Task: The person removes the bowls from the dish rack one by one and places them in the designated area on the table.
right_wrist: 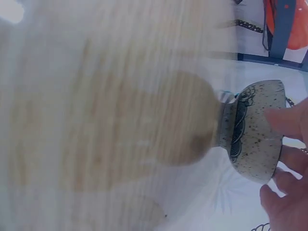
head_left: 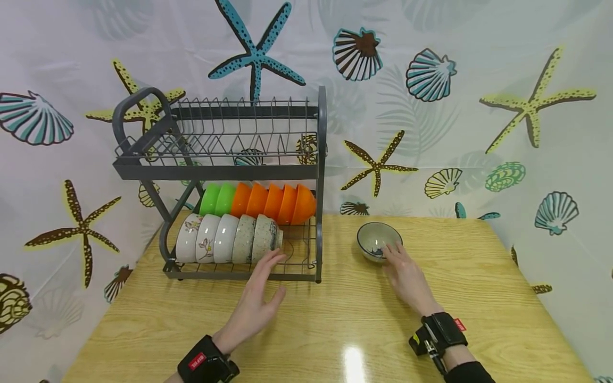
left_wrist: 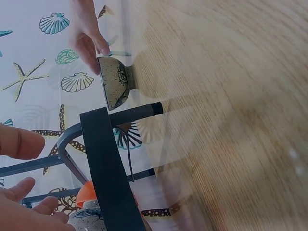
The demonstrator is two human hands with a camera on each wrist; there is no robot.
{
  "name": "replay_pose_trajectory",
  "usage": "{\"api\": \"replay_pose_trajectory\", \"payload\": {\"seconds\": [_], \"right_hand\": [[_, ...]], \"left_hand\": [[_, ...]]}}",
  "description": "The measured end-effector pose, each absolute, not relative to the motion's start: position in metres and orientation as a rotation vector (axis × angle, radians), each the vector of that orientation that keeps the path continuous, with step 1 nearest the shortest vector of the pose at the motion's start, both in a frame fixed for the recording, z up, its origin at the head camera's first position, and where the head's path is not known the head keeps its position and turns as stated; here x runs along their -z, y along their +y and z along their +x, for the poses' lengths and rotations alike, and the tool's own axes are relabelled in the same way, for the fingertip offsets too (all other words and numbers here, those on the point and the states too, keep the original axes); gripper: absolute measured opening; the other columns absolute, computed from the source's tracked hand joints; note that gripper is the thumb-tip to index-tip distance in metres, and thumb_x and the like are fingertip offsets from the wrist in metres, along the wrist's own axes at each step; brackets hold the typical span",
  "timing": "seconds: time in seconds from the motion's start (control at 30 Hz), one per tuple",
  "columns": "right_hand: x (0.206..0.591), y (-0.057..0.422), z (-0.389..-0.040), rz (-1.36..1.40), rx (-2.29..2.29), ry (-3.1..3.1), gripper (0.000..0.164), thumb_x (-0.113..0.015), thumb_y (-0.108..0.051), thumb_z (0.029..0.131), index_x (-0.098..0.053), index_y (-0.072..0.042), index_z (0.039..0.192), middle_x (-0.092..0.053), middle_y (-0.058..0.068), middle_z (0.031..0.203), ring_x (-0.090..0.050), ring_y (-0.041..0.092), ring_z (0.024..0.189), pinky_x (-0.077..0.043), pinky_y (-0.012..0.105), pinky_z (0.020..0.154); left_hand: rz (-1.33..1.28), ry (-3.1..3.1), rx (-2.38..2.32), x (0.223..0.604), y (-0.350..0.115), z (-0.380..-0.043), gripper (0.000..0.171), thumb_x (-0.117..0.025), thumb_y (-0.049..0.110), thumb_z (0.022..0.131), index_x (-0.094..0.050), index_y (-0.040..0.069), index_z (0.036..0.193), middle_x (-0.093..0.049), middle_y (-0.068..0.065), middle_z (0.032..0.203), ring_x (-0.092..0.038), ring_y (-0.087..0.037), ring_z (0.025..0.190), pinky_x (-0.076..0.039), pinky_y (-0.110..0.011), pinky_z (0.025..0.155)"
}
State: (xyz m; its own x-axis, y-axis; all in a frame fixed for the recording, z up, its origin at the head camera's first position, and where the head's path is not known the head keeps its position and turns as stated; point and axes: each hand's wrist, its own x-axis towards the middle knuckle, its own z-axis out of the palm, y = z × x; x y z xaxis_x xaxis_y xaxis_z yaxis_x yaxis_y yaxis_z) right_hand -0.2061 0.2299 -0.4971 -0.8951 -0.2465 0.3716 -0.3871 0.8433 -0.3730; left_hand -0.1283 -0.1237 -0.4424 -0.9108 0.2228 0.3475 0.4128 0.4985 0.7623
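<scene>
A speckled ceramic bowl (head_left: pixel 378 240) with a dark rim and a blue-black pattern rests upright on the table, right of the dish rack. My right hand (head_left: pixel 408 274) grips its near right rim, thumb on the outer wall (right_wrist: pixel 257 127) and fingers across the rim. Spread fingers mark my left hand (head_left: pixel 256 298), which holds nothing in front of the rack's lower shelf. Its fingertips are nearest the last speckled bowl (head_left: pixel 265 238) of the front row; whether they touch it I cannot tell.
The dark grey two-tier dish rack (head_left: pixel 215 172) stands on the wooden table (head_left: pixel 330 319). White bowls (head_left: pixel 187 239) share its lower front row with speckled ones. Behind them are green bowls (head_left: pixel 209 199) and orange bowls (head_left: pixel 301 205). A patterned cloth (head_left: pixel 479 186) hangs behind.
</scene>
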Motion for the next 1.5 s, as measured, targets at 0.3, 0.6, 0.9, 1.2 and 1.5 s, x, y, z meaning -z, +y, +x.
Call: {"api": "replay_pose_trajectory", "payload": {"seconds": [0.3,0.6,0.9,1.2,1.5], "right_hand": [[0.488,0.232,-0.189,0.503,-0.804,-2.797,0.061,-0.064,-0.009,0.098,-0.038,0.004,0.152,-0.03,0.033,0.159,-0.018,0.056,0.149,-0.025,0.072,0.117],[0.48,0.237,-0.173,0.449,-1.107,-2.782,0.068,-0.063,-0.02,0.1,-0.031,0.002,0.156,-0.02,0.03,0.164,-0.012,0.053,0.152,-0.02,0.073,0.118],[0.478,0.243,-0.158,0.422,-1.284,-2.681,0.063,-0.061,-0.019,0.101,-0.034,-0.007,0.157,-0.024,0.028,0.164,-0.02,0.055,0.149,-0.023,0.077,0.113],[0.476,0.246,-0.148,0.419,-1.326,-2.661,0.063,-0.06,-0.02,0.102,-0.033,-0.014,0.158,-0.023,0.021,0.167,-0.022,0.043,0.152,-0.02,0.005,0.115],[0.477,0.245,-0.143,0.474,-1.413,-2.574,0.061,-0.058,-0.015,0.102,-0.033,-0.012,0.158,-0.023,0.022,0.166,-0.015,-0.012,0.145,-0.02,-0.006,0.106]], "left_hand": [[-0.483,-2.533,1.424,0.444,-0.125,-0.129,0.069,-0.065,-0.003,0.087,-0.041,0.009,0.151,-0.028,-0.017,0.164,-0.029,-0.041,0.151,-0.026,-0.075,0.113],[-0.434,-2.499,1.472,0.443,-0.125,-0.131,0.067,-0.063,-0.002,0.09,-0.039,0.007,0.152,-0.025,-0.017,0.165,-0.027,-0.042,0.151,-0.027,-0.073,0.116],[-0.369,-2.431,1.514,0.442,-0.124,-0.134,0.069,-0.061,-0.006,0.088,-0.037,0.005,0.152,-0.019,-0.016,0.167,-0.021,-0.04,0.153,-0.023,-0.074,0.117],[-0.277,-2.402,1.495,0.44,-0.125,-0.137,0.077,-0.059,-0.007,0.088,-0.026,0.005,0.156,-0.013,-0.018,0.168,-0.018,-0.042,0.153,-0.02,-0.073,0.119],[-0.184,-2.407,1.518,0.438,-0.128,-0.145,0.074,-0.057,-0.006,0.091,-0.026,0.006,0.157,-0.022,-0.019,0.165,-0.026,-0.039,0.151,-0.025,-0.064,0.122]]}}
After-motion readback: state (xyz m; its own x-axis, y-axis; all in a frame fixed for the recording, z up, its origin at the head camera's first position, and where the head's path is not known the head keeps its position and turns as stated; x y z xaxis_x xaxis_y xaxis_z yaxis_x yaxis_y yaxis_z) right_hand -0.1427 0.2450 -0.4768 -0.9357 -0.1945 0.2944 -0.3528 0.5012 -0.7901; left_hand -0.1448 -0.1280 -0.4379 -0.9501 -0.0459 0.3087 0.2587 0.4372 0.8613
